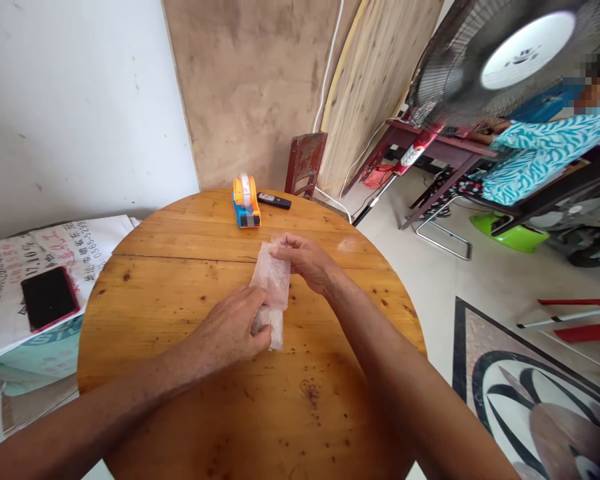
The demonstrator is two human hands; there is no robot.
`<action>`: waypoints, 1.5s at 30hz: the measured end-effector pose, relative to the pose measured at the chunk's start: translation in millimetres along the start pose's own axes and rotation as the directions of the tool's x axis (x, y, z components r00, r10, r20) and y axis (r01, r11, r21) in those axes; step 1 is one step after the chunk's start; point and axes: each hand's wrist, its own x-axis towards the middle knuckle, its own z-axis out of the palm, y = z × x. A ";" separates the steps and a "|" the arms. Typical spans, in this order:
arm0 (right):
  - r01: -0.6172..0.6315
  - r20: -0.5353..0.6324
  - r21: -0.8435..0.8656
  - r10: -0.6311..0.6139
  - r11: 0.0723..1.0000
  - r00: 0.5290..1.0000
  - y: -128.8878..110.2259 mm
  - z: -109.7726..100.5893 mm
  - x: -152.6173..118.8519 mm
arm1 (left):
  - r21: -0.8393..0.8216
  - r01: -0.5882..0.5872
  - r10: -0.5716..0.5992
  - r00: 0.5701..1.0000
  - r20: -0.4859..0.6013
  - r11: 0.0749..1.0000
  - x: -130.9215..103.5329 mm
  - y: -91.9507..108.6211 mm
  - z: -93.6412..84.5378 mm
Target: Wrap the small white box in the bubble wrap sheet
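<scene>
A piece of translucent bubble wrap (276, 277), partly folded over itself, is between my hands above the middle of the round wooden table (180, 373). My right hand (305, 259) pinches its far upper end between thumb and fingers. Lower down, my left hand (243, 323) is closed round the near left side, thumb below and fingers on top. Whether anything lies inside the wrap I cannot tell. Past the hands stands a blue and orange tape dispenser (246, 203) with a roll of clear tape. Beside it lies a small black remote (274, 201).
Left of the table, a phone (50, 299) rests on printed white sacks (103, 243). A wooden chair (305, 160) stands behind the table. At upper right are a large fan (500, 60) and a seated person (540, 157) at a dark red table (445, 143).
</scene>
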 end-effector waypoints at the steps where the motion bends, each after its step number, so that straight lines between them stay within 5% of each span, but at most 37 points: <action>1: 0.017 0.015 -0.018 -0.017 1.000 1.000 -3.9 1.0 -4.7 | 0.012 -0.007 0.007 1.000 -0.006 1.000 -0.1 -0.2 -0.1; 7: 0.233 0.096 -0.089 -0.224 0.968 0.970 -15.2 12.0 -31.4 | 0.152 -0.017 0.029 0.997 -0.075 0.988 -7.4 3.3 1.9; 13: 0.273 0.150 -0.063 -0.261 0.960 0.953 -13.8 16.7 -50.8 | 0.286 0.046 0.038 0.959 -0.280 0.957 -20.0 8.5 8.8; 23: 0.340 0.155 -0.160 -0.317 0.927 0.936 3.6 22.5 -85.1 | 0.047 0.140 -0.105 0.890 -0.444 0.989 -20.9 -3.0 17.7; 29: 0.437 0.193 -0.429 -0.392 0.790 0.899 25.5 39.6 -122.6 | -0.017 -0.105 0.094 0.944 -0.317 0.994 -21.3 -9.6 17.7; 35: 0.569 0.160 -0.499 -0.576 0.653 0.802 41.3 51.8 -129.2 | -0.030 -0.075 0.062 0.949 -0.308 0.997 -25.5 -10.7 16.6; 45: 0.572 0.174 -0.616 -0.615 0.542 0.769 46.3 52.9 -128.9 | -0.033 -0.226 0.209 0.940 -0.271 0.974 -29.6 -22.7 9.4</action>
